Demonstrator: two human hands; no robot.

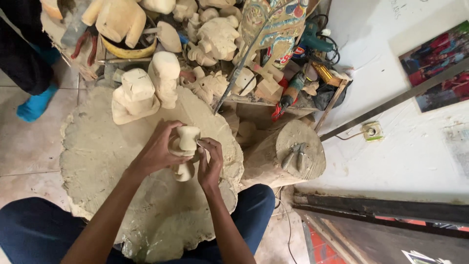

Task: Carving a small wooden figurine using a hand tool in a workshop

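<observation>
A pale, roughly shaped wooden carving is gripped by the left hand over the round stump surface; a small blade, barely seen, is pinched by the right hand. Fine detail is not yet cut.

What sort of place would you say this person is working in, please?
Most likely a wood-carving workshop. The left hand and right hand work a small pale carving over a stump block, with rough carved figures and a power drill behind.

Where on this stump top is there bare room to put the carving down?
Bare: the wooden stump top left of the left hand, and its near edge between the knees. Crowded: the far edge, with two rough carved figures and the piled carvings behind.
</observation>
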